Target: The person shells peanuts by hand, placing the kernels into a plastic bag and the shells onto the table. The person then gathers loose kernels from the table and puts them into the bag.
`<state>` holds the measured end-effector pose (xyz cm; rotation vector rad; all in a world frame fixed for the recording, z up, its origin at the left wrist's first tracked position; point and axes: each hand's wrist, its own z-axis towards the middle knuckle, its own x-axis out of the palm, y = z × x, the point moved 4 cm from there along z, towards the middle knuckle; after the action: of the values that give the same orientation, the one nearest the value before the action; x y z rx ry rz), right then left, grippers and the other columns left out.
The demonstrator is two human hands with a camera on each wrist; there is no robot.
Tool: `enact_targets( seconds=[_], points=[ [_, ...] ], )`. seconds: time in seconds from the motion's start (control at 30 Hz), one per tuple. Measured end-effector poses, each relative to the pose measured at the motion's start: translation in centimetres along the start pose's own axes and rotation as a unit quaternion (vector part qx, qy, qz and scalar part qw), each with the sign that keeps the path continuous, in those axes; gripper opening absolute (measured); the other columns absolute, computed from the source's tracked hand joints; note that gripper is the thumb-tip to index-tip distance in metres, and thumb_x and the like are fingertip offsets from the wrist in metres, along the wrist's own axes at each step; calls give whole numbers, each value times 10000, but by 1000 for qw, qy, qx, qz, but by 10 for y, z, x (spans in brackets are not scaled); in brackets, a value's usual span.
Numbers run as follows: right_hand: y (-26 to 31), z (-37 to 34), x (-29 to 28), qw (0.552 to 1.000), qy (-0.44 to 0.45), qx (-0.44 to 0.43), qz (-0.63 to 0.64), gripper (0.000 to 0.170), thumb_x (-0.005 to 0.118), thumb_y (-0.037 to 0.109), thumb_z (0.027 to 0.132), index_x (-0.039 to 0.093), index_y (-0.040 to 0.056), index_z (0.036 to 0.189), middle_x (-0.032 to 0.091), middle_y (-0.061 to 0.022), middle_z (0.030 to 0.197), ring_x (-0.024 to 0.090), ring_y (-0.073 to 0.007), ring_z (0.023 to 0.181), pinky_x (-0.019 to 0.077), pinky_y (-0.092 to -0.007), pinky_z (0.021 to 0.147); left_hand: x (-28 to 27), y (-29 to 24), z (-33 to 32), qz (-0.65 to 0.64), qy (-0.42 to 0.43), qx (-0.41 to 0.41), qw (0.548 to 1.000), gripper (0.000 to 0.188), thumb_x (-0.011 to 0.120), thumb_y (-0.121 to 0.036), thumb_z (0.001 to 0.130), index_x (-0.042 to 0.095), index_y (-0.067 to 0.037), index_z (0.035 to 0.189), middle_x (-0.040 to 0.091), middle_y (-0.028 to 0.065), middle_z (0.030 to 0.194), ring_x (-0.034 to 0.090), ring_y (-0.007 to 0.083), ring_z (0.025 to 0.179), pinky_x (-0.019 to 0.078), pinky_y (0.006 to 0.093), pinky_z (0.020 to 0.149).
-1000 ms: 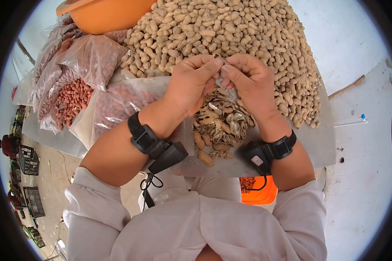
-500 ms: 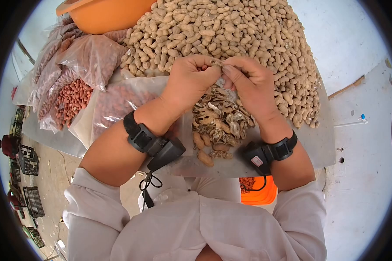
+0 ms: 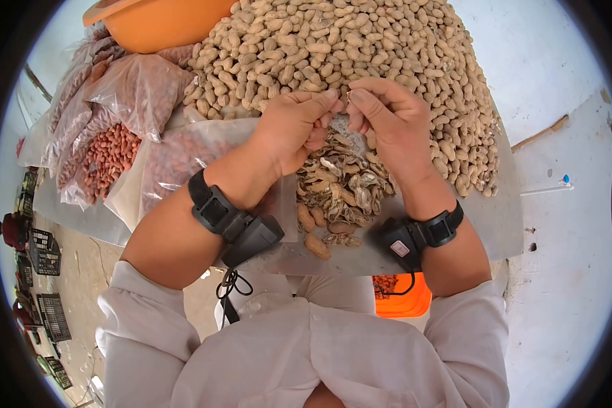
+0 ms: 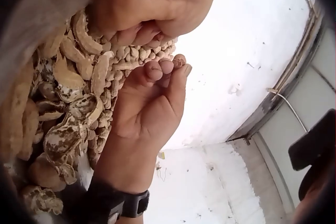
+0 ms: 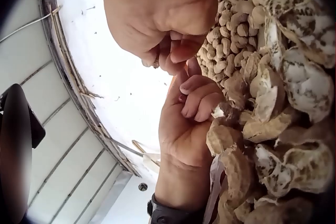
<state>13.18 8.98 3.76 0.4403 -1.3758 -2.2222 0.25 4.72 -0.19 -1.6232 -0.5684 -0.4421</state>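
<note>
In the head view my left hand [image 3: 289,129] and right hand [image 3: 398,126] face each other over the near edge of a big heap of peanuts [image 3: 360,41], fingertips a small gap apart. Between right thumb and forefinger I pinch a small brown piece of peanut shell [image 4: 179,60], seen best in the left wrist view. The right wrist view shows a dark red peanut kernel [image 5: 182,98] held under the curled fingers of the left hand [image 5: 186,124]. Below both hands lies a pile of split, empty peanut shells [image 3: 350,180].
Clear plastic bags [image 3: 139,88] of red kernels lie at the left, one showing loose kernels [image 3: 112,160]. Behind them sits an orange basin [image 3: 163,27]. A few whole peanuts [image 3: 316,246] lie near the table's front edge [image 3: 360,262]. Below it is an orange container [image 3: 404,302].
Half a second ago the fingertips met at a piece of shell, with the left hand turned inward. Now they have parted slightly, and the small piece stays in the right fingertips.
</note>
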Motion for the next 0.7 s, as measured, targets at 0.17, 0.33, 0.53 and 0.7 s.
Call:
enact_targets(
  seconds=[0.17, 0.33, 0.53, 0.7],
  points=[
    [9, -1, 0, 994, -11, -44, -97, 127, 576, 72, 845, 617, -24, 917, 601, -33, 704, 532, -71, 597, 442, -194, 551, 3, -1, 0, -25, 39, 27, 999, 189, 589, -190, 866, 599, -11, 804, 468, -14, 580, 354, 56, 429, 245, 184, 382],
    [7, 0, 1, 991, -2, -58, -124, 129, 567, 82, 853, 615, -21, 913, 589, -28, 698, 536, -74, 601, 445, -197, 545, 9, -2, -6, 2, 45, 68, 997, 171, 597, -149, 857, 626, 14, 901, 488, -15, 604, 377, 46, 452, 264, 175, 389],
    [10, -1, 5, 981, 4, -85, -173, 108, 556, 84, 854, 612, 7, 906, 591, -48, 696, 547, -99, 591, 452, -216, 547, 12, -6, -10, 22, 53, 90, 994, 171, 594, -87, 847, 621, 16, 981, 488, -6, 620, 363, 48, 469, 263, 179, 400],
    [6, -1, 5, 958, -4, -142, -248, 86, 560, 69, 829, 604, 23, 887, 596, -93, 711, 577, -185, 602, 458, -265, 560, 13, -5, -11, 33, 15, 104, 994, 157, 586, -45, 836, 620, 17, 976, 478, -7, 617, 366, 52, 474, 269, 182, 410]
  ],
)
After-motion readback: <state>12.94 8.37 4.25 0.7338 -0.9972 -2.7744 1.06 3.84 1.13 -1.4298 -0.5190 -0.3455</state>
